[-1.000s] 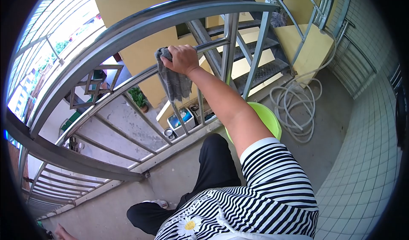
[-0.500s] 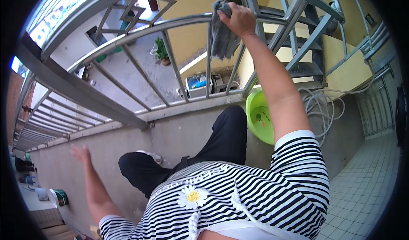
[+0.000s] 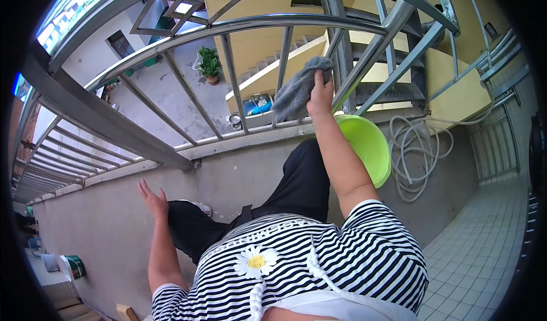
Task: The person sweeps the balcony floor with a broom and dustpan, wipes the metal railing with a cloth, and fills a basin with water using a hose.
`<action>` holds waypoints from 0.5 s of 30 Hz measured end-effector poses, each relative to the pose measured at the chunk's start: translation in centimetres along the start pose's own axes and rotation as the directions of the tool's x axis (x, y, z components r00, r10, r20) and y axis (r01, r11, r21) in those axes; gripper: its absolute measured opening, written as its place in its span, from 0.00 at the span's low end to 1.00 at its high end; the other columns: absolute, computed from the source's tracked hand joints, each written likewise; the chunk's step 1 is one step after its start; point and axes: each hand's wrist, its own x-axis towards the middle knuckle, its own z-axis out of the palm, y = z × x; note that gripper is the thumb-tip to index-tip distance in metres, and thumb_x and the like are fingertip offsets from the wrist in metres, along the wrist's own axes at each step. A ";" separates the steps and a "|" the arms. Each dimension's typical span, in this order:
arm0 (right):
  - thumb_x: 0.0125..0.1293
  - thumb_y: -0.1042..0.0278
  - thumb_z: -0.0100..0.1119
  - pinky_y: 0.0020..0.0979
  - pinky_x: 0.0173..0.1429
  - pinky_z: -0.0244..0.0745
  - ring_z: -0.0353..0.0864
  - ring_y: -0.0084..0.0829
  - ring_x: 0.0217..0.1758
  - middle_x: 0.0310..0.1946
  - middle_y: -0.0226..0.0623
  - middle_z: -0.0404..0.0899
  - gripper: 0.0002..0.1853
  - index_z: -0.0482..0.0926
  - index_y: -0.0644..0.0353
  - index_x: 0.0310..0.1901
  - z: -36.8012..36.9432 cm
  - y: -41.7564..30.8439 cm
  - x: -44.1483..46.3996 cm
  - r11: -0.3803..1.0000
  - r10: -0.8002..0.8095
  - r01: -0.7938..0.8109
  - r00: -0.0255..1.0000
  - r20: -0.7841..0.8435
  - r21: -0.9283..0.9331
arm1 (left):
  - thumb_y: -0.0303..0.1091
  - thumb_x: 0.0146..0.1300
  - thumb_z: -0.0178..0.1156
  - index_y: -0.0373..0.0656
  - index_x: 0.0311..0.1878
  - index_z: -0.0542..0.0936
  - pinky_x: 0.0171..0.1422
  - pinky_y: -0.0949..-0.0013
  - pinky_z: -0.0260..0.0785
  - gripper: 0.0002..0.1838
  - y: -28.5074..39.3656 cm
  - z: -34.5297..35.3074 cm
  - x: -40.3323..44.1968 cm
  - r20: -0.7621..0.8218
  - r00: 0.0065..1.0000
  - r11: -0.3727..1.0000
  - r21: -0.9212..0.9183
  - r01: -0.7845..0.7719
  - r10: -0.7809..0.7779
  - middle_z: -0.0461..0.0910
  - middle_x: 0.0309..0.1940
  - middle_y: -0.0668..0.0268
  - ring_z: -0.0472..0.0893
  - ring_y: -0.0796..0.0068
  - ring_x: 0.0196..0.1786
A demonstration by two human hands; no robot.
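Fingers (image 3: 146, 190) extended and holding nothing, the left hand (image 3: 154, 202) is raised at the near left, its forearm (image 3: 162, 244) angled up. Farther right, the right arm (image 3: 343, 155) stretches past a green basin (image 3: 374, 150), and the right hand (image 3: 321, 98) clutches a grey cloth (image 3: 299, 92) by the metal railing (image 3: 285, 19).

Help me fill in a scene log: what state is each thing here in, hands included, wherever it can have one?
Right hand: closed on the gray cloth
Left hand: open, holding nothing
Gray cloth: bunched at the grip, loose end drooping
Green basin: open-topped, partly hidden by the arm
Hose: loosely coiled on the floor
Potted plant: upright, leafy
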 end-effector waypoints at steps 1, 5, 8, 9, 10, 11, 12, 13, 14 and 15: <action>0.59 0.65 0.48 0.25 0.49 0.61 0.68 0.27 0.45 0.42 0.36 0.71 0.16 0.67 0.65 0.46 0.5 0.2 0.1 1.000 -0.013 0.014 0.999 0.029 -0.022 | 0.27 0.47 0.55 0.38 0.59 0.52 0.63 0.62 0.47 0.35 0.3 -0.2 0.1 -0.005 1.000 0.999 -0.018 -0.027 0.027 0.48 0.59 0.50 0.51 0.53 0.62; 0.56 0.60 0.51 0.30 0.47 0.64 0.72 0.34 0.41 0.38 0.42 0.73 0.21 0.64 0.65 0.48 4.5 1.6 3.1 0.933 -0.200 0.258 0.951 0.234 -0.253 | 0.27 0.47 0.54 0.38 0.59 0.53 0.62 0.63 0.48 0.34 1.0 -0.6 -0.2 -0.013 0.999 0.998 -0.055 -0.035 0.035 0.50 0.59 0.50 0.53 0.53 0.61; 0.49 0.57 0.58 0.35 0.44 0.66 0.73 0.43 0.41 0.35 0.47 0.73 0.26 0.63 0.63 0.46 7.8 2.3 4.9 0.781 -0.317 0.362 0.932 0.176 -0.509 | 0.26 0.48 0.53 0.39 0.59 0.54 0.62 0.63 0.49 0.33 1.4 0.1 -0.5 -0.001 0.999 0.998 -0.033 -0.053 0.053 0.51 0.58 0.51 0.54 0.54 0.61; 0.47 0.58 0.59 0.36 0.43 0.67 0.73 0.44 0.40 0.34 0.47 0.73 0.26 0.63 0.63 0.45 8.2 2.0 5.0 0.785 -0.360 0.398 0.917 0.174 -0.474 | 0.26 0.48 0.52 0.39 0.59 0.54 0.62 0.63 0.49 0.32 1.8 0.1 -0.5 0.007 0.999 0.998 -0.044 -0.042 0.042 0.52 0.58 0.51 0.54 0.55 0.61; 0.44 0.59 0.61 0.37 0.42 0.67 0.73 0.46 0.39 0.33 0.47 0.73 0.26 0.64 0.62 0.43 8.2 1.7 4.7 0.787 -0.399 0.435 0.900 0.176 -0.438 | 0.25 0.47 0.52 0.40 0.59 0.54 0.62 0.63 0.49 0.32 2.0 0.0 -0.6 0.004 0.999 0.999 -0.007 -0.038 0.038 0.52 0.59 0.52 0.55 0.55 0.60; 0.44 0.60 0.61 0.34 0.42 0.68 0.73 0.41 0.38 0.33 0.45 0.73 0.26 0.64 0.62 0.43 8.3 1.2 4.2 0.798 -0.369 0.400 0.916 0.159 -0.450 | 0.25 0.47 0.51 0.40 0.59 0.54 0.61 0.64 0.50 0.33 2.4 -0.3 -0.6 0.019 1.000 0.999 -0.029 -0.015 0.016 0.52 0.58 0.52 0.56 0.55 0.60; 0.43 0.61 0.62 0.31 0.42 0.68 0.74 0.37 0.37 0.33 0.43 0.73 0.25 0.65 0.63 0.43 8.4 0.8 3.9 0.813 -0.333 0.362 0.931 0.147 -0.456 | 0.24 0.46 0.51 0.40 0.59 0.54 0.61 0.64 0.51 0.33 2.2 -0.2 -0.5 0.023 1.000 1.000 -0.019 0.004 -0.003 0.53 0.58 0.53 0.56 0.56 0.60; 0.43 0.61 0.62 0.31 0.42 0.68 0.74 0.37 0.37 0.33 0.43 0.73 0.25 0.65 0.63 0.43 8.3 0.9 3.8 0.809 -0.345 0.370 0.928 0.141 -0.457 | 0.24 0.46 0.51 0.40 0.59 0.54 0.61 0.64 0.51 0.33 1.8 0.1 -0.4 0.016 1.000 1.000 -0.029 -0.010 0.011 0.53 0.58 0.53 0.57 0.56 0.59; 0.43 0.61 0.62 0.31 0.40 0.69 0.75 0.39 0.36 0.33 0.43 0.74 0.26 0.65 0.62 0.43 8.2 1.3 3.7 0.802 -0.343 0.368 0.929 0.141 -0.470 | 0.24 0.46 0.51 0.40 0.59 0.54 0.61 0.64 0.52 0.33 1.5 0.2 -0.3 0.012 1.000 0.999 -0.035 -0.021 0.021 0.53 0.58 0.53 0.57 0.56 0.59; 0.42 0.62 0.62 0.32 0.39 0.69 0.75 0.40 0.35 0.32 0.43 0.74 0.26 0.64 0.62 0.43 8.0 1.7 3.7 0.796 -0.340 0.365 0.930 0.142 -0.484 | 0.24 0.46 0.51 0.40 0.59 0.54 0.61 0.64 0.52 0.33 1.4 0.4 -0.1 0.011 1.000 0.999 -0.039 -0.025 0.026 0.53 0.58 0.53 0.57 0.56 0.59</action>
